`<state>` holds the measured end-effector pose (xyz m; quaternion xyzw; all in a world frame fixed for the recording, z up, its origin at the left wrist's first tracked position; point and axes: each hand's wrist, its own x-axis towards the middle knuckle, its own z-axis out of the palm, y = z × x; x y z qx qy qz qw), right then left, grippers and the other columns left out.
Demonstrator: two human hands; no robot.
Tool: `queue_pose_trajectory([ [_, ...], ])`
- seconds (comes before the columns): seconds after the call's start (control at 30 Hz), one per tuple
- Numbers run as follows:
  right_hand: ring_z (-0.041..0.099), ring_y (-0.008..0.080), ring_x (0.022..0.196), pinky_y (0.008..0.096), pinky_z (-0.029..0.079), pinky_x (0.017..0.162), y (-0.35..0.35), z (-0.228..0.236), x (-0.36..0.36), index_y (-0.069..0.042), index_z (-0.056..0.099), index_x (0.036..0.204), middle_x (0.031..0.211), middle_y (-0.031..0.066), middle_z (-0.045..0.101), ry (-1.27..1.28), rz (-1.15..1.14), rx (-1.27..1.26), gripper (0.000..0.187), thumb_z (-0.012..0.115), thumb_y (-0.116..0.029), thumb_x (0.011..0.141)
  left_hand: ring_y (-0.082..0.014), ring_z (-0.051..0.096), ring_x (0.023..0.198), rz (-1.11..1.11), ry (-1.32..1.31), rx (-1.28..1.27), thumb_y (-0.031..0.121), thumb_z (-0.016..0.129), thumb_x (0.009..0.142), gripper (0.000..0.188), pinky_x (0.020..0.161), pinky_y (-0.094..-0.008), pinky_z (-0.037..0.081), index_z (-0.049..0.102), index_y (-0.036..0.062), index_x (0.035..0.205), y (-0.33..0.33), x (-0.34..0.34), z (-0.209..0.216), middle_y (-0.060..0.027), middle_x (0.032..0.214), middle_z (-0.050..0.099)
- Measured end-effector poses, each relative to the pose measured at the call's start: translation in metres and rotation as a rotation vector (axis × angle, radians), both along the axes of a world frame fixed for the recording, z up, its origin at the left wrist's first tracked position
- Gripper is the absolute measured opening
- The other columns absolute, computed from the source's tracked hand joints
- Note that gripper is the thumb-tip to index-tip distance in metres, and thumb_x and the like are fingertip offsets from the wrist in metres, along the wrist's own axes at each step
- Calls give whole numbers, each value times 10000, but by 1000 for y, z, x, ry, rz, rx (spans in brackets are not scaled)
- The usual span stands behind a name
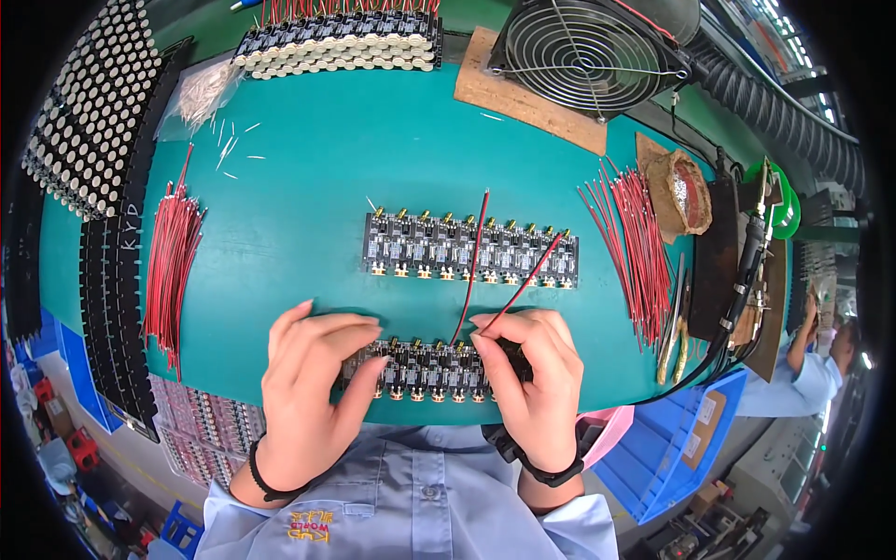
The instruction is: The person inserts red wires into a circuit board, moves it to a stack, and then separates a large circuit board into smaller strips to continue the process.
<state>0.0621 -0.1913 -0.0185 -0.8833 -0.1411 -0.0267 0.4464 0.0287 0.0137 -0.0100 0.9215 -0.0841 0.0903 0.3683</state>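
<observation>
In front of me lies a strip of small black circuit boards [434, 371] with brass-coloured terminals along its edges. My left hand [317, 373] is curled around its left end, thumb over the boards and fingers by the far edge. My right hand [537, 369] covers the right end. Its thumb and forefinger pinch the lower end of a red-and-black wire [525, 287], which slants up to the right. Another red-and-black wire [474, 261] runs from the near strip's far edge across a second circuit board strip [467, 250] farther back.
Bundles of red wires lie at left [173, 275] and right [635, 252]. Behind stand stacked boards [341, 42] and a fan [588, 56]. A soldering iron [742, 275], tweezers [672, 317] and a tip-cleaning pot [686, 191] are at right. White slivers [224, 145] lie far left.
</observation>
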Motion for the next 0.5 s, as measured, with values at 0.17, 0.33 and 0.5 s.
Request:
queue_pose_trajectory([
  [0.17,581,199,772,290,460,673,1,-1,0,-11,624,898,860,73,663,-15,-2,9,164,707,44,768,-277,607,942,11,35,6,35,736,729,314,967,-489,400,614,37,1019,6,-11,0,-89,1022,642],
  [0.33,581,195,767,286,461,671,2,-3,-1,-9,624,903,862,77,656,-24,-8,22,166,707,44,769,-288,593,960,25,35,-12,42,740,723,306,962,-489,401,615,33,1001,7,-14,-2,-93,1037,634],
  [0.5,583,193,765,283,462,669,2,-3,-1,-8,626,909,859,80,651,-36,-3,28,170,708,45,769,-285,590,932,40,-40,1,22,724,722,284,919,-466,413,616,34,984,6,-12,-14,-89,1023,633],
])
